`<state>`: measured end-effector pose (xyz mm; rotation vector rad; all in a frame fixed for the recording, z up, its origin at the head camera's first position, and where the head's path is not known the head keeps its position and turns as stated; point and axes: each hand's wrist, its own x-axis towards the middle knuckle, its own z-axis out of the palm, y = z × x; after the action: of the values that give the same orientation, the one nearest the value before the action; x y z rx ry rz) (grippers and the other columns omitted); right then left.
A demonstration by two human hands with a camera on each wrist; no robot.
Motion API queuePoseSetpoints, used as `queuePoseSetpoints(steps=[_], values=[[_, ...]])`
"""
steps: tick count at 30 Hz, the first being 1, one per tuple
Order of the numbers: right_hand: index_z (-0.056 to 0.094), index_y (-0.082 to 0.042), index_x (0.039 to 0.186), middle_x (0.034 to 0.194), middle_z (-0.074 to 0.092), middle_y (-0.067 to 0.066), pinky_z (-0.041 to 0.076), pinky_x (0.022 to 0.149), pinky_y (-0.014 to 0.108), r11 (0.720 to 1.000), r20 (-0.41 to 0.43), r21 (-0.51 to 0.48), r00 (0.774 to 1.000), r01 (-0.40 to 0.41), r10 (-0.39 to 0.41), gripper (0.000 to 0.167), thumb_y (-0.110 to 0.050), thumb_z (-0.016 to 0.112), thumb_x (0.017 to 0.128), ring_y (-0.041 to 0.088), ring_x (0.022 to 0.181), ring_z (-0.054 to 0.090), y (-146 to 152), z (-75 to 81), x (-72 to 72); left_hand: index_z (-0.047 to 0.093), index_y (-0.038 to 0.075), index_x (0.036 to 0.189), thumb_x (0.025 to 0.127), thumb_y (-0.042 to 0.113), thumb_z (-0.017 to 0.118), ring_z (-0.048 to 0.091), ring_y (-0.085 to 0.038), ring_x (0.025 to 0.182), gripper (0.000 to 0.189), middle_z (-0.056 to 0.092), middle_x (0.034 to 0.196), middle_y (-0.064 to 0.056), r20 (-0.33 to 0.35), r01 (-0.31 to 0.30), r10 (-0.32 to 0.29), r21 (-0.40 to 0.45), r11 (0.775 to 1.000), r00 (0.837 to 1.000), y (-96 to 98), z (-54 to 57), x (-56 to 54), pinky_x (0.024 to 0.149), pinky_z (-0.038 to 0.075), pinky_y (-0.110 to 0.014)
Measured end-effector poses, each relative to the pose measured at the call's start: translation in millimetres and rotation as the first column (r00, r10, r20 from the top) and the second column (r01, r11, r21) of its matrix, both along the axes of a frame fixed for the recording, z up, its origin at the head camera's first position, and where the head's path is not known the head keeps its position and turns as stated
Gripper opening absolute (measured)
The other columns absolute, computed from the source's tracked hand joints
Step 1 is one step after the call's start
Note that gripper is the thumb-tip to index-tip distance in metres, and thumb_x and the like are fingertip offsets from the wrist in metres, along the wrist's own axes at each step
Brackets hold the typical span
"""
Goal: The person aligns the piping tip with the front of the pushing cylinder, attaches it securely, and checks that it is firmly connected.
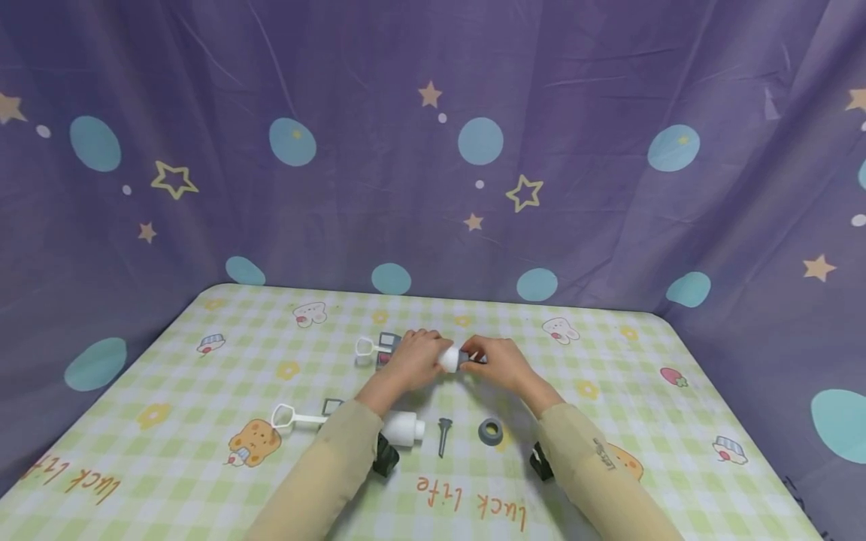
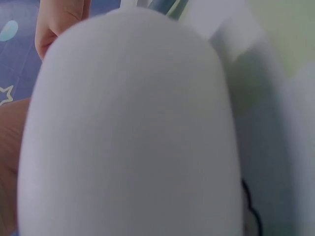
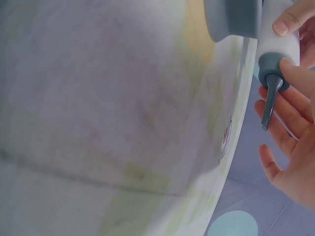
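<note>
The left hand [image 1: 419, 358] grips a white bottle [image 1: 449, 359] and the right hand [image 1: 502, 362] (angled inward) pinches its grey collar [image 3: 270, 63].

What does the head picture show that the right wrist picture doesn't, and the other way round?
Only the head view: the loose grey nozzle, the nearer white tube and the person's sleeves.

Only the right wrist view: the palm side of the right hand, and the thumbnail of the left hand.

Both: the two hands, the held white tube, the grey nozzle on its end, the checked tablecloth and the purple curtain. The wrist view's big grey piece may be the head view's grey ring; I can't be sure.
</note>
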<state>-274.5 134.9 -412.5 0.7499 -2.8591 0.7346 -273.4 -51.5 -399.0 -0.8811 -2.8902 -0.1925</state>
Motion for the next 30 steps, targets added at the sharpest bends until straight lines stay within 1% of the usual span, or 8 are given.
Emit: queuePoseSetpoints(steps=[9, 13, 14, 18, 20, 21, 24, 30], values=[[0.065, -0.015, 0.101, 0.089, 0.068, -0.002, 0.045, 0.076, 0.035, 0.998, 0.024, 0.055, 1.000, 0.019, -0.020, 0.026, -0.030, 0.068, 0.080, 0.010, 0.078, 0.062, -4.3, 0.0, -3.0, 0.062, 0.015, 0.114, 0.078, 0.022, 0.071, 0.057, -0.024, 0.092, 0.038, 0.062, 0.107, -0.004, 0.017, 0.007, -0.006, -0.021, 1.000, 1.000, 0.6, -3.0, -4.8, 0.083, 0.042, -0.041], [0.064, -0.014, 0.100, 0.086, 0.067, -0.002, 0.043, 0.077, 0.038, 0.999, 0.032, 0.050, 0.999, 0.016, -0.018, 0.025, -0.031, 0.067, 0.081, 0.010, 0.076, 0.061, -4.6, 0.5, -3.3, 0.061, 0.014, 0.116, 0.079, 0.021, 0.069, 0.057, -0.024, 0.094, 0.038, 0.062, 0.109, -0.005, 0.030, 0.008, -0.007, -0.021, 1.000, 1.000, 1.1, -4.3, -6.8, 0.084, 0.042, -0.041], [0.064, -0.015, 0.100, 0.085, 0.067, -0.003, 0.043, 0.075, 0.037, 0.999, 0.010, 0.047, 1.000, -0.001, 0.000, 0.027, -0.035, 0.066, 0.082, 0.009, 0.075, 0.061, -2.9, -4.0, -6.9, 0.061, 0.014, 0.117, 0.080, 0.021, 0.068, 0.056, -0.024, 0.094, 0.039, 0.062, 0.109, -0.005, 0.035, 0.006, -0.006, -0.021, 1.000, 0.999, 1.2, -4.4, -7.2, 0.084, 0.042, -0.041], [0.064, -0.016, 0.100, 0.086, 0.067, -0.004, 0.042, 0.077, 0.037, 0.999, 0.021, 0.045, 1.000, 0.009, -0.010, 0.028, -0.036, 0.066, 0.082, 0.009, 0.075, 0.061, -3.8, -3.1, -6.4, 0.059, 0.012, 0.119, 0.080, 0.020, 0.067, 0.056, -0.025, 0.096, 0.041, 0.061, 0.110, -0.006, 0.054, 0.003, -0.002, -0.017, 1.000, 0.999, 1.4, -4.7, -7.9, 0.086, 0.041, -0.041], [0.064, -0.016, 0.101, 0.087, 0.067, -0.004, 0.042, 0.078, 0.038, 0.998, 0.030, 0.053, 0.999, 0.027, -0.028, 0.027, -0.035, 0.066, 0.082, 0.010, 0.077, 0.061, -5.0, -3.3, -6.4, 0.059, 0.011, 0.120, 0.080, 0.019, 0.067, 0.057, -0.025, 0.096, 0.041, 0.061, 0.110, -0.006, 0.053, 0.005, -0.004, -0.012, 1.000, 0.999, 1.5, -4.6, -8.0, 0.085, 0.042, -0.041], [0.064, -0.015, 0.101, 0.088, 0.068, -0.003, 0.042, 0.081, 0.040, 0.997, 0.057, 0.060, 0.997, 0.052, -0.056, 0.025, -0.031, 0.067, 0.081, 0.011, 0.079, 0.062, -7.1, 0.7, -3.1, 0.058, 0.010, 0.120, 0.080, 0.019, 0.067, 0.057, -0.025, 0.096, 0.042, 0.061, 0.110, -0.007, 0.055, 0.006, -0.006, -0.010, 1.000, 0.998, 1.7, -4.3, -7.9, 0.086, 0.042, -0.041], [0.064, -0.016, 0.104, 0.093, 0.068, -0.002, 0.041, 0.085, 0.042, 0.995, 0.075, 0.067, 0.994, 0.078, -0.083, 0.027, -0.031, 0.067, 0.081, 0.013, 0.082, 0.062, -6.8, -1.3, -4.3, 0.056, 0.008, 0.123, 0.081, 0.020, 0.066, 0.056, -0.026, 0.100, 0.044, 0.060, 0.114, -0.008, 0.057, 0.004, -0.003, -0.013, 1.000, 0.998, 1.8, -2.9, -7.1, 0.089, 0.041, -0.042], [0.062, -0.013, 0.109, 0.106, 0.065, 0.001, 0.045, 0.084, 0.039, 0.993, 0.092, 0.036, 0.989, 0.113, -0.116, 0.033, -0.031, 0.067, 0.082, 0.016, 0.090, 0.062, -1.3, 3.0, 1.0, 0.055, 0.008, 0.125, 0.083, 0.025, 0.064, 0.053, -0.027, 0.109, 0.046, 0.057, 0.121, -0.009, 0.026, 0.002, -0.002, -0.025, 1.000, 1.000, -0.8, 3.2, -1.1, 0.094, 0.039, -0.043]])
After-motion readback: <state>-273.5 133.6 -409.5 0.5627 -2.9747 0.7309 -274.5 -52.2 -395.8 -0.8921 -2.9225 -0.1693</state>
